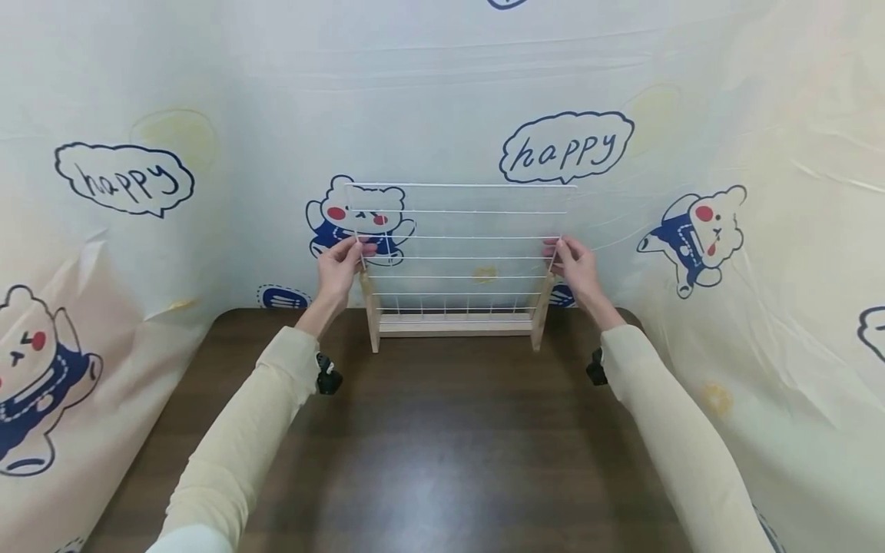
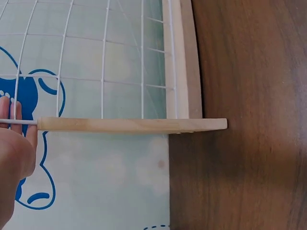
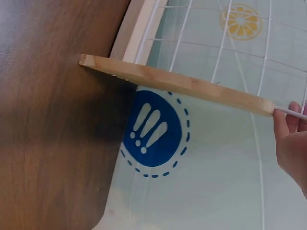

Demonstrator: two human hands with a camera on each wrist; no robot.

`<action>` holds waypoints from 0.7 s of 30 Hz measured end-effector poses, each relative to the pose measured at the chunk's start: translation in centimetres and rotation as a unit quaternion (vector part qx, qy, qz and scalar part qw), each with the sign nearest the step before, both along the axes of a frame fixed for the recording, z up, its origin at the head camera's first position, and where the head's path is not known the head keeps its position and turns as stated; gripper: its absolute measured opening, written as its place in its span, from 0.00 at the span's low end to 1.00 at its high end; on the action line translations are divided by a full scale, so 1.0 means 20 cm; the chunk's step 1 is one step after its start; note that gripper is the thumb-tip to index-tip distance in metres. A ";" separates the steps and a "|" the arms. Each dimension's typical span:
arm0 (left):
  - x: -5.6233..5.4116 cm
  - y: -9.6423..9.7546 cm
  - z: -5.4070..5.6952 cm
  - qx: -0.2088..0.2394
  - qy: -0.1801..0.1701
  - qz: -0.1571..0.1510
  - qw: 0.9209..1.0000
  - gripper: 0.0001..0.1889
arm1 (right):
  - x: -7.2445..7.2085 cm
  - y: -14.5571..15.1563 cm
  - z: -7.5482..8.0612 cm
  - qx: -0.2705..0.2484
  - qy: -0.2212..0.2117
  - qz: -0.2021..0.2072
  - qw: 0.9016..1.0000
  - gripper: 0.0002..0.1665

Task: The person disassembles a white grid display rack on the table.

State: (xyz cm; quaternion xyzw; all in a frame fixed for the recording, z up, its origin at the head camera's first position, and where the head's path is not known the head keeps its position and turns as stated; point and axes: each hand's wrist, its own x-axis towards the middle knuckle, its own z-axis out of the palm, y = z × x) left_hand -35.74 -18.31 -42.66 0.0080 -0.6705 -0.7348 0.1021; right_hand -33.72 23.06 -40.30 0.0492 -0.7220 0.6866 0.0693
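A rack of white wire grid with a pale wooden base bar [image 1: 456, 328] stands upright at the table's far side. Two wooden side pieces, the left one [image 2: 129, 125] and the right one [image 3: 177, 82], flank the grid. In the head view my left hand [image 1: 337, 269] pinches the grid's left edge wire between thumb and fingers, just above the left side piece. Level with it, my right hand [image 1: 579, 270] pinches the right edge wire above the other side piece. Each wrist view shows only part of its hand, at the wire by the wood's upper end.
The dark brown wooden table [image 1: 429, 430] spreads out in front of the rack. Close behind hangs a pale cloth [image 1: 442, 115] printed with bears and "happy" bubbles, which also closes in the left and right sides. A dark wrist camera [image 1: 328, 375] sits below the left cuff.
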 end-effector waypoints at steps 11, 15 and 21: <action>-0.01 0.01 0.02 -0.001 -0.022 -0.006 1.000 0.12 | -0.07 0.05 -0.07 0.001 -0.006 0.034 0.999 0.22; -0.01 0.01 0.03 -0.010 -0.015 -0.008 1.000 0.13 | -0.07 0.06 -0.07 0.003 -0.002 0.053 0.999 0.22; -0.01 0.00 0.04 -0.012 -0.010 -0.016 1.000 0.15 | -0.05 0.05 -0.03 -0.001 -0.010 0.053 0.999 0.21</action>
